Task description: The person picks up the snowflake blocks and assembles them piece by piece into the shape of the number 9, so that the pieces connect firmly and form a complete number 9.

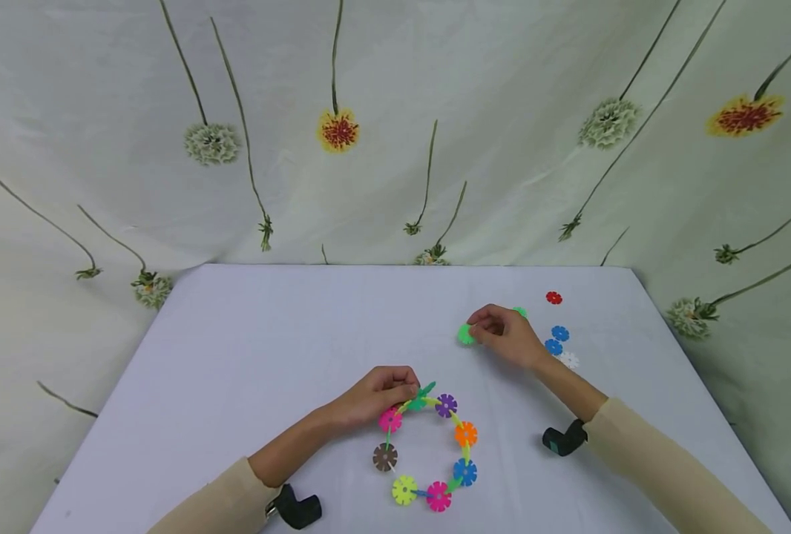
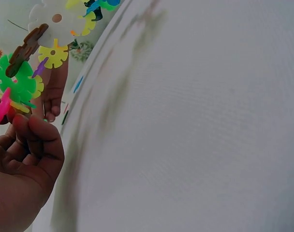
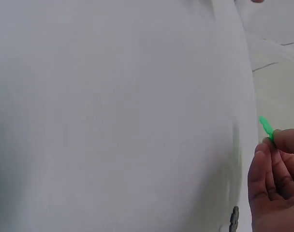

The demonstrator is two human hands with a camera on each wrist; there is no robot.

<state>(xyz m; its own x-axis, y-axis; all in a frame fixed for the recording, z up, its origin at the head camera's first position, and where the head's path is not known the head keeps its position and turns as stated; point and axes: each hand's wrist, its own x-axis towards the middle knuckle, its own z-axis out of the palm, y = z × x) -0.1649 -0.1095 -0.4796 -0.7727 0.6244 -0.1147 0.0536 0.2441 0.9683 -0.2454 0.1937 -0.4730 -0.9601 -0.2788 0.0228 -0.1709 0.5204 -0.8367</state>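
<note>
Near the front middle of the table, my left hand (image 1: 375, 397) grips the top left of a ring of notched plastic discs linked edge to edge. Pink, brown, yellow, blue, orange (image 1: 465, 434) and purple discs show in it, with a green one (image 1: 417, 403) by the thumb. In the left wrist view, that hand's curled fingers (image 2: 48, 140) lie just below the linked discs. Farther back and to the right, my right hand (image 1: 505, 337) pinches a single bright green disc (image 1: 465, 334) by its edge. The right wrist view shows that green disc (image 3: 266, 126) edge-on between thumb and finger.
Loose discs lie at the back right of the white table (image 1: 268, 334): a red one (image 1: 553, 297), two blue ones (image 1: 559, 333), a white one (image 1: 569, 360) and a green one (image 1: 520, 311) partly behind my right hand. A flower-printed cloth (image 1: 502, 74) hangs behind.
</note>
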